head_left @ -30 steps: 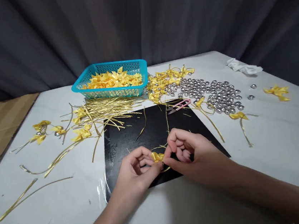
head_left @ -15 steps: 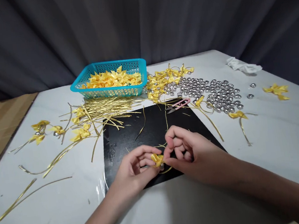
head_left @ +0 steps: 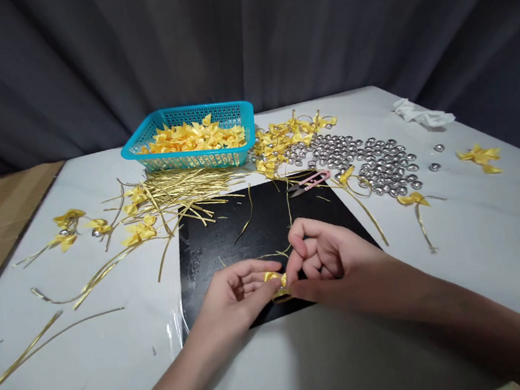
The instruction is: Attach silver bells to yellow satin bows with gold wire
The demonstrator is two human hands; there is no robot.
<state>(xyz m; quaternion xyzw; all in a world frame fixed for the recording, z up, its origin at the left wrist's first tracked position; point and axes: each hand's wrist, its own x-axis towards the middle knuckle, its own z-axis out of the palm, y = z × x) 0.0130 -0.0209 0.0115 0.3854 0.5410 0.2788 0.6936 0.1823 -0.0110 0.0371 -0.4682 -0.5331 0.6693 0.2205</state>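
Yellow bow: held by both hands above the lower part of the black mat (head_left: 213,244), toward the near edge of the table (head_left: 96,364); the bow (head_left: 269,276) is partly covered by the fingers.
Left hand: the bow's left side is gripped by the left hand (head_left: 234,298), between thumb and fingers.
Right hand: the bow's right end is pinched by the right hand (head_left: 337,258), thumb and forefinger together, the other fingers curled.
Gold loop: seen just below the bow (head_left: 281,299).
Pink snips: laid across the mat's far right corner (head_left: 317,179).
Blue basket: placed near the table's far edge (head_left: 180,154), filled with loose yellow bows (head_left: 192,138).
Gold cords: heaped in front of the basket (head_left: 188,185).
Silver beads: spread in a patch right of the snips (head_left: 388,168).
White tissue: left crumpled near the table's far right edge (head_left: 422,115).
Grey curtain: hung behind the far edge (head_left: 242,34).
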